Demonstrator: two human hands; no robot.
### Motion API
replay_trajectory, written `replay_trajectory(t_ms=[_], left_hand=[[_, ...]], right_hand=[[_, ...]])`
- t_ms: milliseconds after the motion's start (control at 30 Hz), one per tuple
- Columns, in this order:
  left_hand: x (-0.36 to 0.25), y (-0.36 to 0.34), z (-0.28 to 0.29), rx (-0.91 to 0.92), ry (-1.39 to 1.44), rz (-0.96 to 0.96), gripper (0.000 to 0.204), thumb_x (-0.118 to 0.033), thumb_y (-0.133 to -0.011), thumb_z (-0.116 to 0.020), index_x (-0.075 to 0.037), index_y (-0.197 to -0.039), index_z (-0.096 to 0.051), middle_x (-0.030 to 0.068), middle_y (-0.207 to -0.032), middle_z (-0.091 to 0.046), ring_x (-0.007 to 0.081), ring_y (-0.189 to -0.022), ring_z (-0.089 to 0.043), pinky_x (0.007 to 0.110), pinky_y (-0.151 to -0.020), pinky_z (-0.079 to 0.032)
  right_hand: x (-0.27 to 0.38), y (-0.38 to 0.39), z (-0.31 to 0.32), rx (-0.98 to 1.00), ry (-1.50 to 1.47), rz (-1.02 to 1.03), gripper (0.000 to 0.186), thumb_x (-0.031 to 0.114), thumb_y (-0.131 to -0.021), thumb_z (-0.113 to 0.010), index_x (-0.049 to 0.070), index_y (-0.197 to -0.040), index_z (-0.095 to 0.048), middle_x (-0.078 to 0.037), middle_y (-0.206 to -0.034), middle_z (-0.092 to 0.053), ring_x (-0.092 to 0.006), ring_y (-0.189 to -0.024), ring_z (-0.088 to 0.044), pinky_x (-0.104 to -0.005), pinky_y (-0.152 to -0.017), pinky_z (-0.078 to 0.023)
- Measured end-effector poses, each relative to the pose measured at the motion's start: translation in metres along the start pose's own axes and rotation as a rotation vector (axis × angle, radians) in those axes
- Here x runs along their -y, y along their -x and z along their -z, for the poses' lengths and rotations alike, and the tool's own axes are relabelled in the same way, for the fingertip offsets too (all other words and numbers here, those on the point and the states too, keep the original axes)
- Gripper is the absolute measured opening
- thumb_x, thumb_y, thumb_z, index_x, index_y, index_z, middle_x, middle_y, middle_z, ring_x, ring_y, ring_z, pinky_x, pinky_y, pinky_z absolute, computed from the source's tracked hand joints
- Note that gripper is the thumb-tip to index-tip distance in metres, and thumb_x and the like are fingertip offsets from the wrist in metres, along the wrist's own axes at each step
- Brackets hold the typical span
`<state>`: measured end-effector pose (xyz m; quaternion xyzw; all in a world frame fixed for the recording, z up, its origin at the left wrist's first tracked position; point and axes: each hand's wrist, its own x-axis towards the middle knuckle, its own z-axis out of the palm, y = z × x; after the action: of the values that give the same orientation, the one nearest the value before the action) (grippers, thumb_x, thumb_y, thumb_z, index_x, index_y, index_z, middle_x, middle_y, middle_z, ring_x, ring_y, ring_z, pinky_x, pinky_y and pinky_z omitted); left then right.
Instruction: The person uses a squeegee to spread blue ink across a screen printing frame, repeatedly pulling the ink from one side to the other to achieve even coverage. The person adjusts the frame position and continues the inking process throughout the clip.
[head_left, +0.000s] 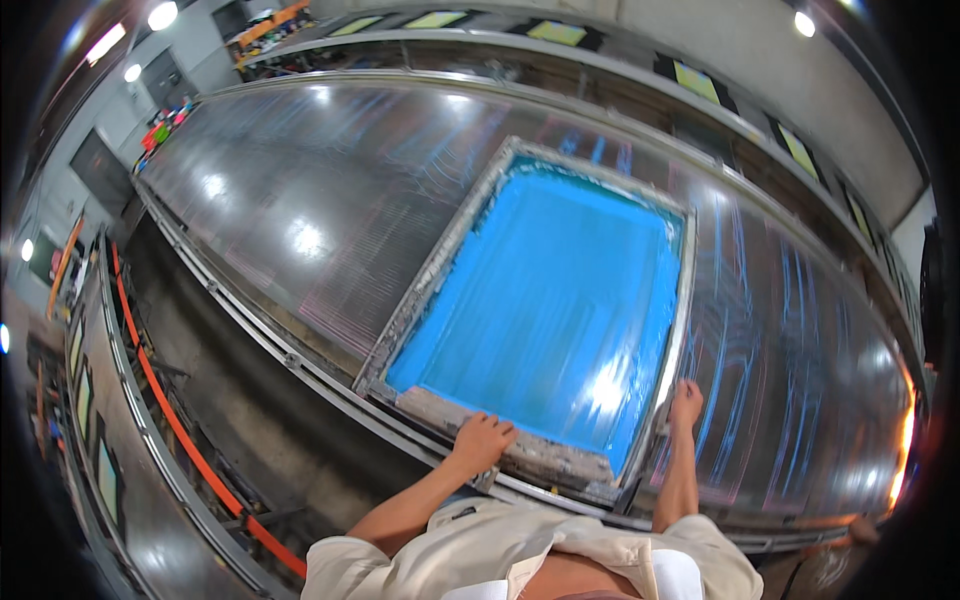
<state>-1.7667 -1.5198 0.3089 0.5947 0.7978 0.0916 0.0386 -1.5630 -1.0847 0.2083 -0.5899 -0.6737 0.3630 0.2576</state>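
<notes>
A printing screen (540, 290) coated with bright blue ink, in a worn metal frame, lies at a slant on a long dark metal table (260, 200). My left hand (483, 438) has its fingers curled over the frame's near edge, gripping it. My right hand (685, 402) is closed at the frame's right side, toward its lower part; its fingertips are too small to show clearly what they hold, perhaps the frame edge or a small part on it. Blue streaks and thin pink lines mark the table either side of the screen.
A metal rail (250, 312) runs along the table's near edge. A parallel bench with an orange bar (160, 395) stands at left across a gap. Behind runs another bench with dark pallets bearing pale yellow squares (560, 32). Colourful small items (165, 125) sit at the table's far left end.
</notes>
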Motion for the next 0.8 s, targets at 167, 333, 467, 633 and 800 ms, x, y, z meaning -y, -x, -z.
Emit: replay_trajectory(t_ms=[167, 333, 467, 633, 800], left_hand=[[-0.011, 0.006, 0.031, -0.117, 0.073, 0.052, 0.028, -0.011, -0.078, -0.064, -0.012, -0.105, -0.069, 0.0025, -0.106, -0.070, 0.0223, -0.095, -0.063, 0.039, -0.086, -0.046], [-0.006, -0.001, 0.025, -0.045, 0.113, 0.006, 0.036, -0.007, -0.073, -0.068, -0.014, -0.109, -0.069, -0.0001, -0.111, -0.069, 0.0208, -0.099, -0.064, 0.040, -0.086, -0.047], [-0.015, -0.001, -0.009, 0.001, -0.004, 0.031, 0.028, -0.010, -0.073, -0.071, -0.014, -0.101, -0.070, 0.0002, -0.097, -0.068, 0.0212, -0.094, -0.064, 0.039, -0.084, -0.047], [-0.012, 0.010, -0.023, 0.066, -0.050, 0.086, 0.035, -0.009, -0.068, -0.071, -0.016, -0.102, -0.068, -0.0028, -0.095, -0.068, 0.0208, -0.094, -0.065, 0.041, -0.081, -0.046], [-0.020, 0.012, -0.019, 0.040, -0.057, 0.097, 0.031, -0.010, -0.067, -0.074, -0.016, -0.097, -0.068, -0.0014, -0.096, -0.068, 0.0222, -0.091, -0.063, 0.040, -0.081, -0.046]], right_hand=[[0.083, 0.012, 0.058, -0.006, 0.033, 0.256, 0.027, 0.024, -0.095, -0.064, -0.002, -0.101, -0.071, -0.017, -0.092, -0.073, -0.0262, -0.084, -0.069, -0.0381, -0.077, -0.051], [0.062, 0.001, 0.058, -0.042, -0.017, 0.292, 0.028, 0.022, -0.095, -0.063, -0.003, -0.102, -0.071, -0.016, -0.095, -0.074, -0.0246, -0.087, -0.070, -0.0371, -0.080, -0.052], [0.021, 0.021, 0.017, -0.014, -0.166, 0.213, 0.022, 0.017, -0.096, -0.062, -0.003, -0.101, -0.070, -0.011, -0.093, -0.071, -0.0186, -0.085, -0.066, -0.0339, -0.080, -0.051], [-0.015, 0.028, -0.018, 0.065, -0.345, 0.147, 0.022, 0.018, -0.097, -0.061, -0.002, -0.104, -0.069, -0.010, -0.096, -0.069, -0.0177, -0.087, -0.064, -0.0330, -0.080, -0.050], [-0.035, 0.023, -0.022, 0.066, -0.338, 0.170, 0.024, 0.017, -0.097, -0.063, -0.003, -0.108, -0.070, -0.010, -0.102, -0.071, -0.0179, -0.094, -0.064, -0.0326, -0.087, -0.050]])
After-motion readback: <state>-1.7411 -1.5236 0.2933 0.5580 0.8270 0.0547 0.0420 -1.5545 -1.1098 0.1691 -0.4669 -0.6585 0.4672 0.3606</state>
